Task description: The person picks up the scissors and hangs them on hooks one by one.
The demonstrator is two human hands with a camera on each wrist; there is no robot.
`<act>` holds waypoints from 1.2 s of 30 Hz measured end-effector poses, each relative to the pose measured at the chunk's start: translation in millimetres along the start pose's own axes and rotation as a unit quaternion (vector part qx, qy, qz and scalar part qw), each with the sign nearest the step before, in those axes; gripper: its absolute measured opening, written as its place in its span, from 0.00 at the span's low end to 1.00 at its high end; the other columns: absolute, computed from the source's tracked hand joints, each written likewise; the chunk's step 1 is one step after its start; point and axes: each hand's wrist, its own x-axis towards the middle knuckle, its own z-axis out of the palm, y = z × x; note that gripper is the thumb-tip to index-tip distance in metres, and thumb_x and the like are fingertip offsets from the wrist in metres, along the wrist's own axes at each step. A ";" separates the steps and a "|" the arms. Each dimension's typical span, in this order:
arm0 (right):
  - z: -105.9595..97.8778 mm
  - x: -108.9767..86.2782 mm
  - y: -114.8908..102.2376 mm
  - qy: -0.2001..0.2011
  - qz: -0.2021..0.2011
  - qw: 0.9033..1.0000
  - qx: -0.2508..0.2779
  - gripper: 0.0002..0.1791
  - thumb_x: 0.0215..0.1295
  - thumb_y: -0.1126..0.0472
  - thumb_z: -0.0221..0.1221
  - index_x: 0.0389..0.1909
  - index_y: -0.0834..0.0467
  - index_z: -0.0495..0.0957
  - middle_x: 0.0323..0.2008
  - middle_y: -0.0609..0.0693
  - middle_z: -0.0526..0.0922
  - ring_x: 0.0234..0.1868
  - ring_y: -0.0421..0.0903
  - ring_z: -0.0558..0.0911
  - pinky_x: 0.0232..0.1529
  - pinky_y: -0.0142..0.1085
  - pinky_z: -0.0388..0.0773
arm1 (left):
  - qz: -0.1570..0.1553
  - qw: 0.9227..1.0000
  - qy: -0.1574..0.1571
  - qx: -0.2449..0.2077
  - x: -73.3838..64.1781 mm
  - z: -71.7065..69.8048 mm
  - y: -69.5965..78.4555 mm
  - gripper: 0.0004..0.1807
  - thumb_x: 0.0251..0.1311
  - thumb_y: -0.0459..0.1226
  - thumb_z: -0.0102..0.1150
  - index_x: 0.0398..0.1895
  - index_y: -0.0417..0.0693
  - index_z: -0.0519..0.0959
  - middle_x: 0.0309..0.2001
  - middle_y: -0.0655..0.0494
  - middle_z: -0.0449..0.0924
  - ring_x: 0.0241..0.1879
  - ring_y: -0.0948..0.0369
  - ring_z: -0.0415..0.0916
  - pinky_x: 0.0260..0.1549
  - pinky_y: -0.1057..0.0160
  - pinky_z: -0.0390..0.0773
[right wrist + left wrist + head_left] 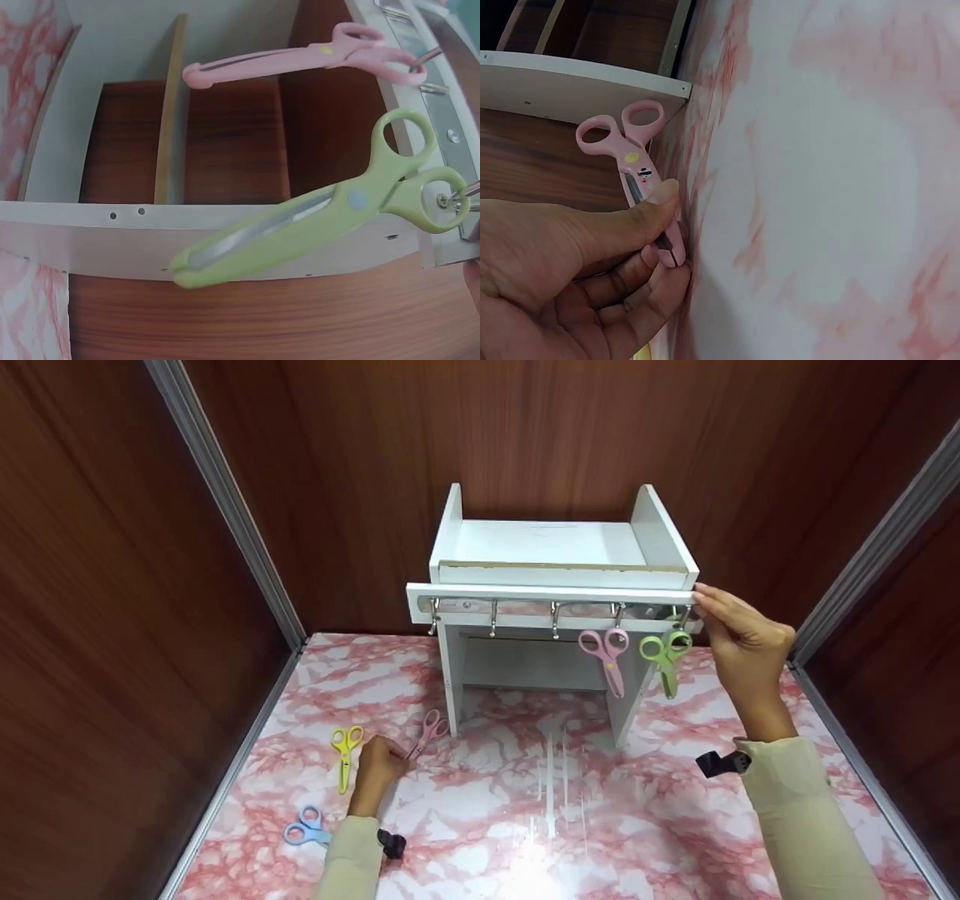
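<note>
My left hand (381, 765) pinches a pair of pink scissors (634, 150) by the blade end between thumb and fingers, handles pointing away, low over the table. Beside it lie yellow scissors (345, 757), and nearer me blue scissors (307, 828), partly covered by the sleeve. My right hand (746, 641) holds the right end of a white hook rail (525, 594) on a small white shelf (540, 577). From its hooks hang another pair of pink scissors (609, 660) and green scissors (315, 217), each by one handle loop.
Three hooks (493, 619) on the left part of the rail carry nothing. The shelf stands on a pink-and-white marbled table (480, 825) against a brown wood-look wall (540, 442). Metal edge strips (232, 502) run down both corners.
</note>
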 end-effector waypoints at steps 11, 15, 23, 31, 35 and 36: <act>0.0 -1.3 -1.0 0.002 0.003 1.000 0.010 0.14 0.46 0.82 0.65 0.33 0.64 0.86 0.37 0.62 0.84 0.41 0.56 0.84 0.46 0.33 0.80 | 0.023 0.999 0.013 -0.029 -9.3 3.4 -0.1 0.04 0.36 0.25 0.69 0.17 0.40 0.83 0.16 0.53 0.79 0.17 0.64 0.72 0.18 0.65 0.74; 0.4 -1.2 -1.5 0.001 0.003 1.000 0.005 0.15 0.46 0.81 0.65 0.33 0.63 0.86 0.37 0.61 0.85 0.41 0.55 0.84 0.46 0.32 0.80 | 0.023 0.999 0.017 -0.038 -11.8 2.1 3.7 0.06 0.37 0.24 0.67 0.17 0.41 0.83 0.17 0.52 0.80 0.18 0.63 0.73 0.18 0.65 0.75; 0.1 3.5 -5.2 -0.001 0.009 1.000 0.016 0.13 0.47 0.81 0.64 0.33 0.64 0.86 0.37 0.62 0.84 0.41 0.56 0.84 0.47 0.34 0.80 | 0.020 0.998 0.009 -0.059 -9.6 0.0 9.1 0.05 0.41 0.22 0.64 0.20 0.38 0.83 0.18 0.50 0.80 0.15 0.59 0.77 0.14 0.66 0.76; 0.6 3.7 -8.2 -0.005 0.013 1.000 0.015 0.13 0.48 0.81 0.64 0.34 0.64 0.86 0.37 0.62 0.84 0.42 0.57 0.84 0.47 0.34 0.80 | 0.010 0.997 0.004 -0.072 -13.2 -4.0 13.4 0.03 0.43 0.24 0.66 0.23 0.37 0.83 0.20 0.49 0.81 0.16 0.57 0.78 0.15 0.65 0.77; 0.7 2.2 -7.3 -0.006 0.014 1.000 0.010 0.14 0.48 0.80 0.65 0.34 0.64 0.86 0.37 0.62 0.84 0.42 0.57 0.83 0.47 0.34 0.80 | 0.014 0.997 0.006 -0.080 -16.3 -6.8 15.5 0.02 0.44 0.25 0.67 0.23 0.36 0.83 0.20 0.49 0.81 0.18 0.55 0.79 0.15 0.65 0.77; 0.7 2.0 -6.8 -0.006 0.014 1.000 0.009 0.14 0.48 0.80 0.65 0.34 0.63 0.86 0.37 0.62 0.84 0.42 0.56 0.84 0.47 0.34 0.80 | 0.015 0.996 0.006 -0.082 -17.1 -7.6 15.9 0.02 0.45 0.24 0.66 0.23 0.37 0.83 0.20 0.49 0.81 0.18 0.55 0.79 0.16 0.65 0.78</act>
